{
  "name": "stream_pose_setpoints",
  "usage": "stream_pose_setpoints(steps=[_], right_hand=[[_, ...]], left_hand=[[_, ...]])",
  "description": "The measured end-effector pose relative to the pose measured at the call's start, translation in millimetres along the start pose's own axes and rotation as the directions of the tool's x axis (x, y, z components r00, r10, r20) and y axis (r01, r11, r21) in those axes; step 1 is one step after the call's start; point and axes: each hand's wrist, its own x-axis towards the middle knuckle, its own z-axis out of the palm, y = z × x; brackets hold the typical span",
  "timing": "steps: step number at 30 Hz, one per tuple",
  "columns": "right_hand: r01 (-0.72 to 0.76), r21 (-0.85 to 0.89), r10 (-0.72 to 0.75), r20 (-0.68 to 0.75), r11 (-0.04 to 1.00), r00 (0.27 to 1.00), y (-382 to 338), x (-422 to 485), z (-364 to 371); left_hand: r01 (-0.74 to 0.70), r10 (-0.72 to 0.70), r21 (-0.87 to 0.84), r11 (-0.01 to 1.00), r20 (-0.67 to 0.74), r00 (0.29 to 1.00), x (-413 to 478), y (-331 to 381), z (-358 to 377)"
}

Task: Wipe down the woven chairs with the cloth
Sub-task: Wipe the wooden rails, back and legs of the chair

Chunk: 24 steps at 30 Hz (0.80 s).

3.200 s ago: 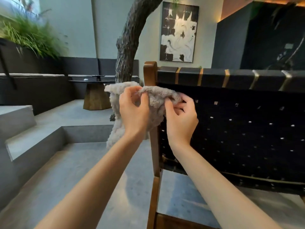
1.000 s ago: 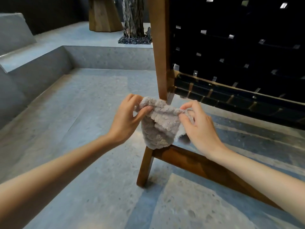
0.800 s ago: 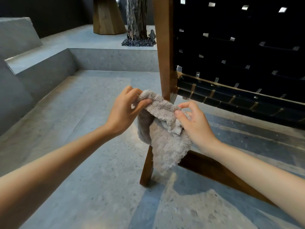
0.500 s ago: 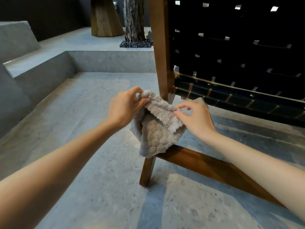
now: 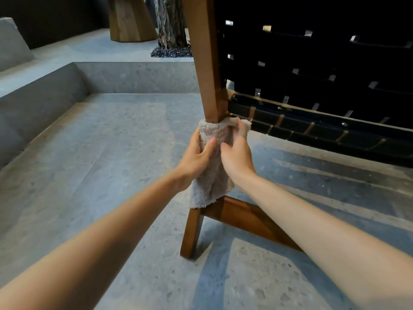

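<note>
A woven chair [image 5: 312,70] with black straps and a brown wooden frame stands in front of me, seen from behind. Its rear wooden post [image 5: 206,63] runs down to the floor. A fluffy grey cloth [image 5: 212,175] is wrapped round the lower part of that post, just below the woven back. My left hand [image 5: 196,155] grips the cloth and post from the left, thumb across the front. From the right, my right hand [image 5: 237,153] holds the cloth against the post, fingers curled over its upper edge. The cloth's lower end hangs loose above the frame's bottom rail [image 5: 245,218].
The floor is grey speckled concrete [image 5: 100,164] with a raised concrete step [image 5: 44,90] on the left and at the back. A tree trunk [image 5: 169,21] in black pebbles and a wooden block base [image 5: 129,19] stand beyond the step.
The cloth, held bunched between both hands in front of the post half a second ago, is now wrapped round the post with both hands closed on it.
</note>
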Motion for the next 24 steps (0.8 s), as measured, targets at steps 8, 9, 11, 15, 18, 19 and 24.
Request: stream_pose_setpoints(steps=[8, 9, 11, 15, 18, 19, 24], right_hand=[[0.012, 0.02, -0.014, 0.088, 1.0, 0.996, 10.6, 21.2, 9.2], [0.008, 0.019, -0.009, 0.082, 1.0, 0.997, 14.2, 19.5, 9.5], [-0.028, 0.005, 0.028, 0.094, 1.0, 0.995, 24.1, 10.7, 9.8], [-0.049, -0.081, 0.062, 0.166, 0.996, 0.984, 46.4, -25.2, 10.1], [-0.034, -0.067, 0.047, 0.196, 0.997, 0.98, 52.8, -44.1, 8.6], [-0.045, -0.043, 0.053, 0.212, 0.998, 0.976, 54.4, -49.7, 9.2], [-0.015, -0.045, 0.021, 0.143, 0.999, 0.989, 52.1, -74.3, 9.2]], left_hand=[[-0.012, 0.013, -0.032, 0.999, 0.042, 0.999, 9.4, -7.5, 0.0], [-0.009, 0.01, -0.029, 1.0, 0.027, 1.0, 8.1, -7.8, 1.2], [0.009, -0.01, -0.029, 1.0, -0.008, 1.0, 3.8, -8.6, 3.2], [0.068, -0.067, 0.01, 0.998, -0.038, 0.997, -17.3, -18.9, -3.1], [0.151, -0.148, 0.083, 0.985, -0.035, 0.988, -42.3, -35.1, -12.1], [0.17, -0.169, 0.113, 0.979, -0.021, 0.985, -51.0, -40.4, -14.6], [0.228, -0.225, 0.237, 0.944, -0.04, 0.973, -82.8, -59.9, -22.6]])
